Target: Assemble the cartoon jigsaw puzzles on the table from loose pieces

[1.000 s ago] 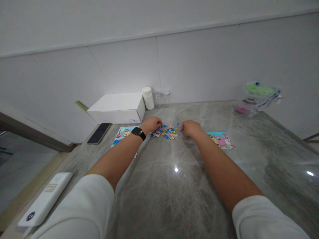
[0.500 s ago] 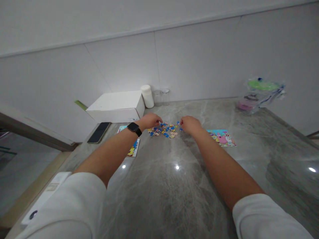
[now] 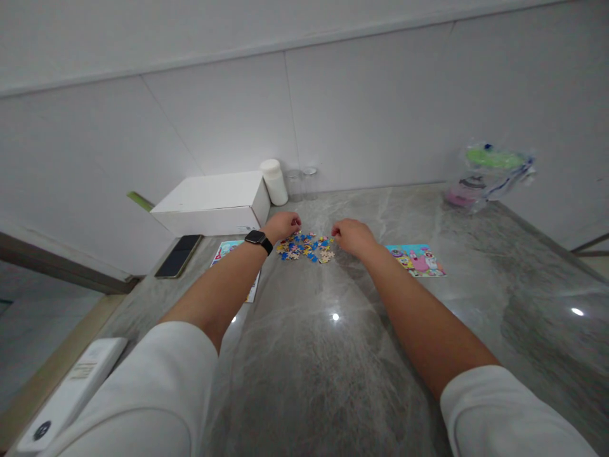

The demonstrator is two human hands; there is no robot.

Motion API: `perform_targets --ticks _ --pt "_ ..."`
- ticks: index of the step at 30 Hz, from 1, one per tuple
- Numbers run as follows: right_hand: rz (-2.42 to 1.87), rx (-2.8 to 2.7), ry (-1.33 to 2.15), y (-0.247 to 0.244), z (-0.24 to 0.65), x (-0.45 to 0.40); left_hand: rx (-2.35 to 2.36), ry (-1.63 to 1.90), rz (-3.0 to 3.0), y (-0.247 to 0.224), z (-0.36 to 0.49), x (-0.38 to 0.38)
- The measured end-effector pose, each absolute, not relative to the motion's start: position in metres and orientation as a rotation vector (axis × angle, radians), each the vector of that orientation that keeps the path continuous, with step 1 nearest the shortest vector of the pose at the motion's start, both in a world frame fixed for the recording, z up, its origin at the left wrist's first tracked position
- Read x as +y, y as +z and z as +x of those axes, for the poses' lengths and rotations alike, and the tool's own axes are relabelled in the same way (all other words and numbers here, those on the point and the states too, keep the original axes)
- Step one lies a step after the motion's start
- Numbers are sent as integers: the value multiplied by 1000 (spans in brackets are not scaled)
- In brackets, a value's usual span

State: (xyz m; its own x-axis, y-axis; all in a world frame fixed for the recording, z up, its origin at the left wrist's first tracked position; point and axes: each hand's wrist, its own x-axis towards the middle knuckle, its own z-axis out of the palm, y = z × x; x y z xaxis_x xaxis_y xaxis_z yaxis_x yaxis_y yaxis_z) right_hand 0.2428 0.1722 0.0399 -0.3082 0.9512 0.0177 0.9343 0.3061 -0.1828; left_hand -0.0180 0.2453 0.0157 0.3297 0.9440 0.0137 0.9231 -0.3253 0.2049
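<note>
Colourful jigsaw puzzle pieces (image 3: 307,246) lie in a loose heap on the grey marbled table (image 3: 295,355). At the heap's far left edge is my left hand (image 3: 284,225), its fingers curled together; whatever they hold is too small to make out. My right hand (image 3: 351,236) is at the right edge of the heap, fingertips pinched, and I cannot see what lies between them. A cartoon picture card (image 3: 421,261) rests to the right of my right forearm. Another printed card (image 3: 223,249) is partly hidden under my left forearm.
A white box (image 3: 204,203), a white bottle (image 3: 275,183) and two clear glasses (image 3: 309,184) stand by the wall. At left are a phone (image 3: 179,256) and a long white device (image 3: 71,393). A clear plastic bag (image 3: 485,178) with green and pink contents sits at back right.
My right hand has come inward to the heap's right edge, where loose blue pieces lay beside it. My left hand has shifted slightly toward the back. The view has moved a little.
</note>
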Motion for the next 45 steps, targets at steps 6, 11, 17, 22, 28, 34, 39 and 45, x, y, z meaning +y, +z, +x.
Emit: perform_targets --ticks 6,11,17,22,28,34,39,45 --pt "-1722 -2651 350 41 239 170 1795 370 2465 28 -17 229" --pt "-1736 -2762 346 35 231 166 1689 548 2461 42 5 174" --pt "-1684 -2792 336 33 239 170 1612 333 2627 32 59 102" --pt "-1747 -2674 223 29 254 166 1713 326 2599 13 73 88" --pt "-1652 -2745 272 27 268 152 1692 463 2601 8 66 98" --pt "-1547 -2625 213 22 254 148 1519 655 2387 2 53 106" --pt "-1413 -2560 160 9 248 148 1427 543 2410 -2 56 97" --pt "-1166 -2667 68 -4 252 151 1743 589 2472 36 26 106"
